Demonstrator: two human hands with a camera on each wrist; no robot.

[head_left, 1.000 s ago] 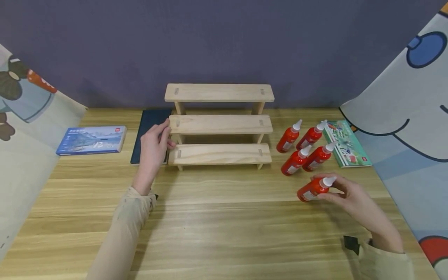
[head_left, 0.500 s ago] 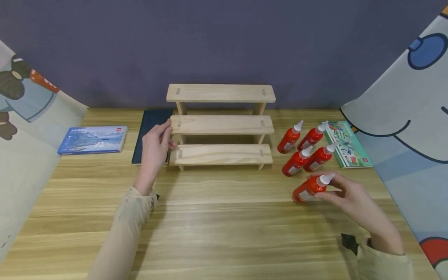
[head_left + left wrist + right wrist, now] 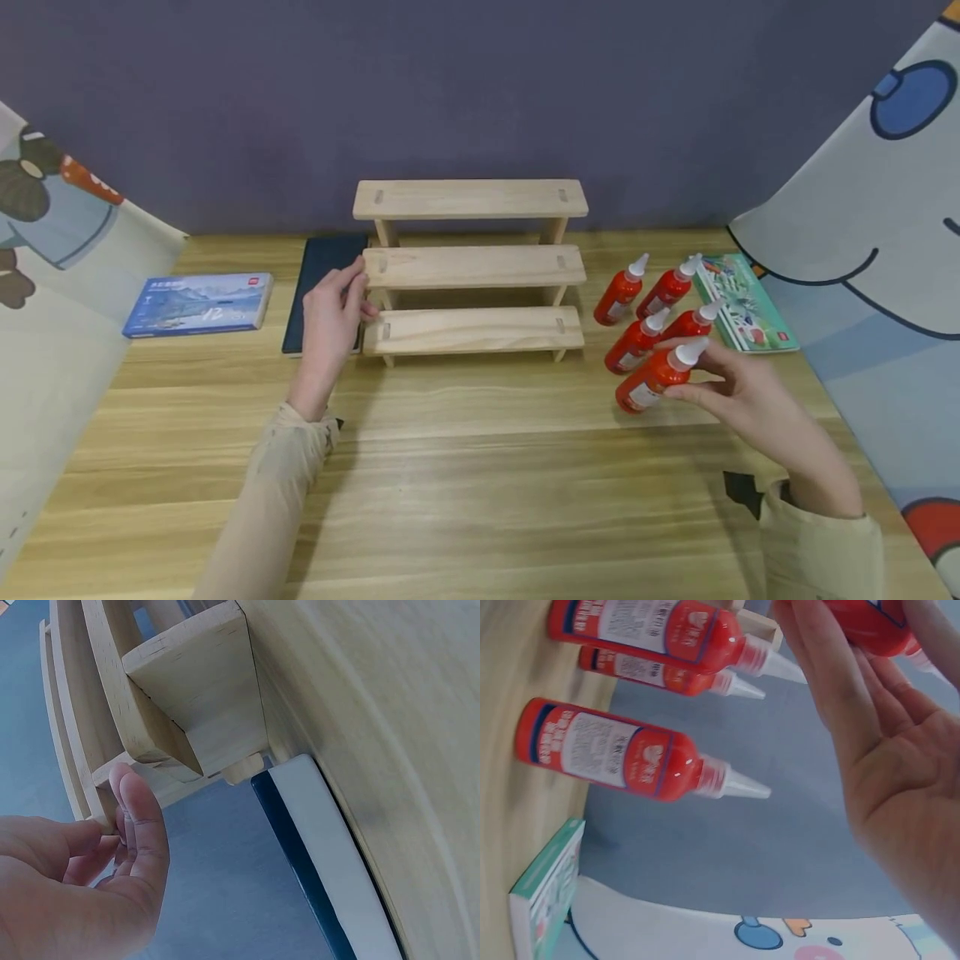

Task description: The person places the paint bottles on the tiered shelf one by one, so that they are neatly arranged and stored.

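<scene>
A pale wooden three-step display rack (image 3: 472, 268) stands against the back wall. My left hand (image 3: 328, 317) pinches the left end of its middle step; in the left wrist view the thumb and fingers of that hand (image 3: 97, 877) meet at the board's end. On the right side, my right hand (image 3: 757, 408) holds a red squeeze bottle (image 3: 647, 385) with a white pointed nozzle, tilted, between thumb and fingers. Several matching red bottles (image 3: 618, 298) stand upright just behind it. In the right wrist view the held bottle (image 3: 870, 622) is cut off at the top edge.
A dark blue book (image 3: 318, 258) lies beside the rack's left end, partly behind my left hand. Further left lies a blue box (image 3: 198, 304) with a landscape print. A green book (image 3: 746, 304) lies right of the bottles. Printed side panels flank the wooden table (image 3: 450, 483).
My right hand has carried the held bottle left and slightly back, closer to the standing bottles. The left hand has kept its place on the rack.
</scene>
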